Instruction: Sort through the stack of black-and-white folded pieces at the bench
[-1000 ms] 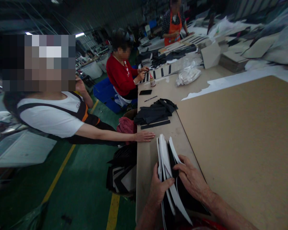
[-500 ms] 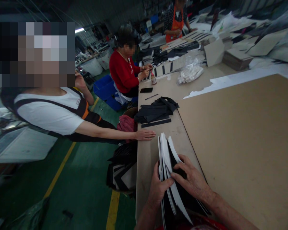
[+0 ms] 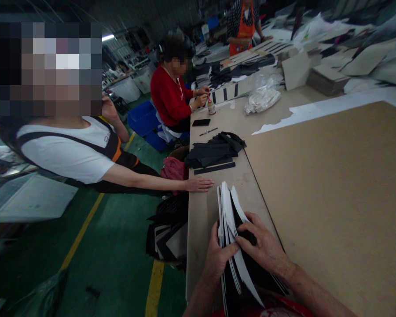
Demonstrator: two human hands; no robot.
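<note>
A fanned stack of black-and-white sheets stands on edge at the near side of the table, its lower part close to my body. My left hand is wrapped round the stack's left side, thumb across the white edges. From the right, my right hand grips the same stack, its thumb and fingers among the parted sheets. Some fingertips are hidden between the layers. Beyond the stack, a co-worker's hand lies flat on the table edge. Farther back is a pile of black strips.
A large brown board covers the table's right side. A phone, a pen, a small bottle and a plastic bag lie farther off. A container of dark sheets stands left of the table; other people work behind.
The view has shifted very slightly. Both my hands keep the same grip on the stack, and the co-worker's hand stays on the table edge.
</note>
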